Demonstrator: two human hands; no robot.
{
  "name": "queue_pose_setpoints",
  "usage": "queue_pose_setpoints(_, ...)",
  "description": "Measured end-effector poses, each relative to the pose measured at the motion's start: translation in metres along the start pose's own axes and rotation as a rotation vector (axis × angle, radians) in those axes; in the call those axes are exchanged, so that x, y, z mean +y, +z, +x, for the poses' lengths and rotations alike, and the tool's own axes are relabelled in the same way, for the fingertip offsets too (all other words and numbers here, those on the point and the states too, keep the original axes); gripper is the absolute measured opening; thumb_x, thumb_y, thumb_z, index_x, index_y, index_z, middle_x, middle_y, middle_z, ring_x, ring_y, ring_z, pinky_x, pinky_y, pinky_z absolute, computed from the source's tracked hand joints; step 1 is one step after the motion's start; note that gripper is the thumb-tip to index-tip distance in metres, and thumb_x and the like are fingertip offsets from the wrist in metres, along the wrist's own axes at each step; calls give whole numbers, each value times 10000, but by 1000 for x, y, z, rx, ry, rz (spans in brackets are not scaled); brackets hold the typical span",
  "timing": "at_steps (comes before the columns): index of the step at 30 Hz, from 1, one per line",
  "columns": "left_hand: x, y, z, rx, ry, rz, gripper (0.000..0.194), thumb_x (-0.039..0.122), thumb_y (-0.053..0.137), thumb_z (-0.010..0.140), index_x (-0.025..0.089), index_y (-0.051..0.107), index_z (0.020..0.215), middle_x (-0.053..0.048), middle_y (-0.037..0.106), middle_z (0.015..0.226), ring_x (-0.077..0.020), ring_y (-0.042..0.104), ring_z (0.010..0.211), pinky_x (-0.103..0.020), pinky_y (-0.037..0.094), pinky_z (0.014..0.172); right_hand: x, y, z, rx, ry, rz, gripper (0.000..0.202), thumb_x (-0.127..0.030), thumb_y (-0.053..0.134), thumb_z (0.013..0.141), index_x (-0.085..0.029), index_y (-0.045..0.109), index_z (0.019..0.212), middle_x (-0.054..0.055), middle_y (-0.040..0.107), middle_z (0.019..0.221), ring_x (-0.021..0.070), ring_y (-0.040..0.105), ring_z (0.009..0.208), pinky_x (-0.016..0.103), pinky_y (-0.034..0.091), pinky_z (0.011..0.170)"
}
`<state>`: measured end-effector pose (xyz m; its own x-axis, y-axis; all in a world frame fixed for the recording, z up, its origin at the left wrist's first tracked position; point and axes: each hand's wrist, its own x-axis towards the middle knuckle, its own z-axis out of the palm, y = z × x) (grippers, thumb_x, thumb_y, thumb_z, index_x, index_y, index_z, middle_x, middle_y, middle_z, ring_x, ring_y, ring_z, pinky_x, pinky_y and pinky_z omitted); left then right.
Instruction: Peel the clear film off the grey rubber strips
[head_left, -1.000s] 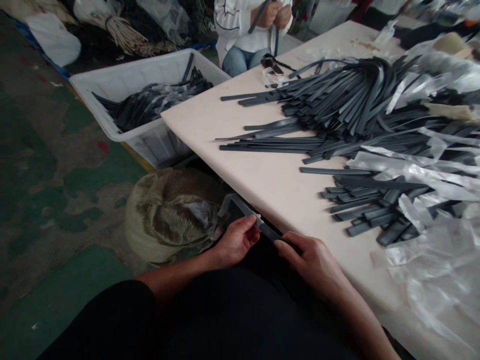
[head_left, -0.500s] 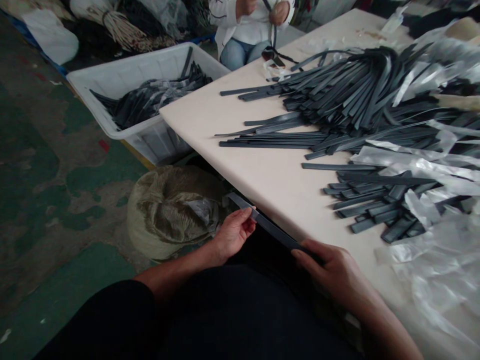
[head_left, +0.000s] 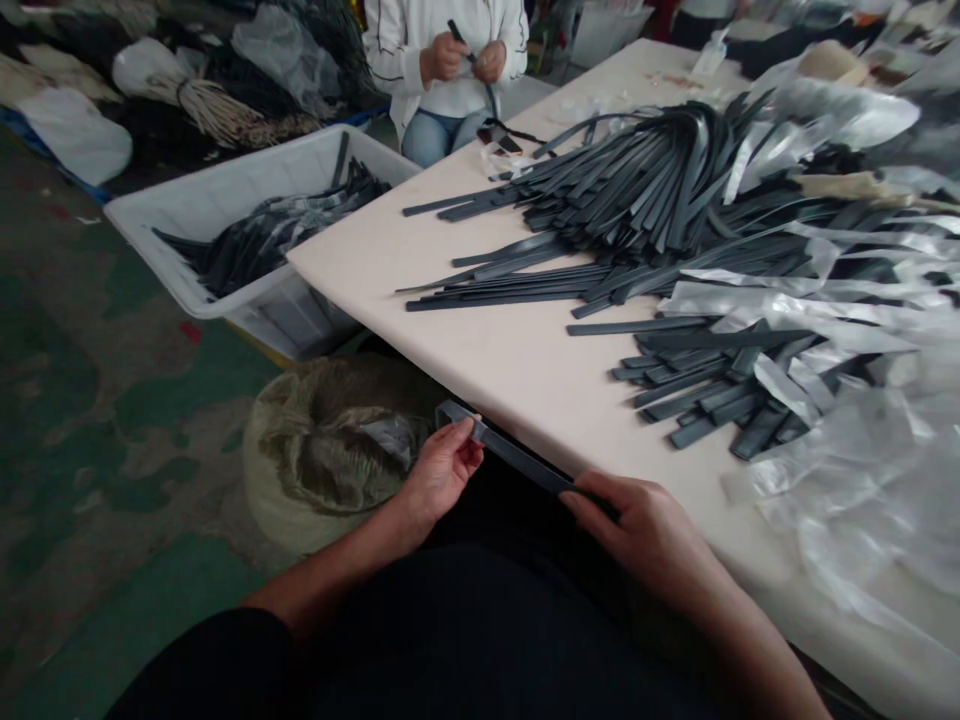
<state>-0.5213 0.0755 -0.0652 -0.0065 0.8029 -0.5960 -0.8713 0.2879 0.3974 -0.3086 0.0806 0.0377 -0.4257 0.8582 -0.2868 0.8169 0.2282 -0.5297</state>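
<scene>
A dark grey flat strip (head_left: 525, 463) stretches between my two hands beside the near edge of the pale table (head_left: 480, 350). Thumb and fingers of my left hand (head_left: 446, 470) pinch it near its left end, which curls back in a small loop. My right hand (head_left: 637, 515) is closed round the strip's other end, at the table edge; that end is hidden in the grip. Many similar strips lie on the table in a large bent bundle (head_left: 645, 180) and a shorter stack (head_left: 697, 385).
A white bin (head_left: 217, 180) with dark strips stands beyond the table's left corner. Below it is an olive sack (head_left: 281, 480). Clear plastic wrap (head_left: 870, 490) covers the table's right part. Across the table, a person in white (head_left: 450, 90) holds a dark strip.
The view has shifted, so the table and bin appear further left. The strip's left end, straight before, now curls back at my left hand. Both hands still hold the strip.
</scene>
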Motion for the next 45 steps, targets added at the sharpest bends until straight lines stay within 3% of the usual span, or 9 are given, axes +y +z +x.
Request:
queue_pose_setpoints(5,-16,8,-14,-119,-111,80,236,211,863,671,131,733,852,-6,711,751,-92,647,640,-172,534,588,-19,17,21,66,10,-145,280,-348,528,919,-205,623,699,8,641,638,148,572,583,254,341,553)
queue_pose_setpoints(8,-12,8,-17,-123,-129,108,174,192,834,708,133,726,830,-13,717,769,-98,655,646,-176,547,593,-23,19,26,44,-51,-59,165,-327,575,920,-209,682,962,19,712,818,172,645,737,253,425,648)
queue_pose_setpoints(12,6,2,-9,1,-123,55,38,156,746,801,139,721,825,4,684,677,-76,615,555,-156,517,500,-13,1,-4,-57,-270,173,603,-260,726,835,-281,469,1380,16,665,1203,161,646,1008,248,477,868)
queue_pose_setpoints(18,8,-2,-5,25,-156,39,67,161,753,792,119,722,832,9,661,633,-75,597,522,-149,488,452,-8,-13,-36,-41,-538,249,496,-221,714,857,-250,515,1310,48,656,1169,159,637,1021,226,496,852)
queue_pose_setpoints(26,0,-2,-15,-122,-280,51,127,161,770,770,129,710,877,-4,688,722,-94,625,588,-184,523,532,-10,17,14,366,-732,7,205,-171,501,960,-207,677,1060,86,677,1057,163,655,901,272,533,746)
queue_pose_setpoints(30,-5,-8,-21,-246,-250,21,97,120,712,799,112,690,893,-14,697,818,-101,643,681,-203,541,645,-12,32,41,335,-877,-21,204,-208,478,981,-165,653,1077,129,650,1254,228,607,1158,380,509,964)
queue_pose_setpoints(34,0,-9,-23,-309,-347,-140,220,190,562,880,67,670,1026,-106,718,966,-179,683,840,-287,567,755,-15,33,42,226,-840,71,199,-175,452,988,-171,625,1086,94,724,1014,191,676,963,350,523,886)
queue_pose_setpoints(37,18,-12,-14,-172,-310,-222,396,331,471,956,17,622,1145,-185,701,1078,-254,681,985,-366,570,839,-12,23,31,87,-724,220,170,-206,481,991,-185,643,1040,58,717,890,152,673,800,269,520,754)
queue_pose_setpoints(45,132,-75,18,449,479,-247,352,196,281,1039,110,616,968,-12,658,680,-76,622,557,-169,503,564,20,4,-2,-85,-491,464,177,-265,522,978,-240,691,933,0,726,868,127,680,763,199,522,698)
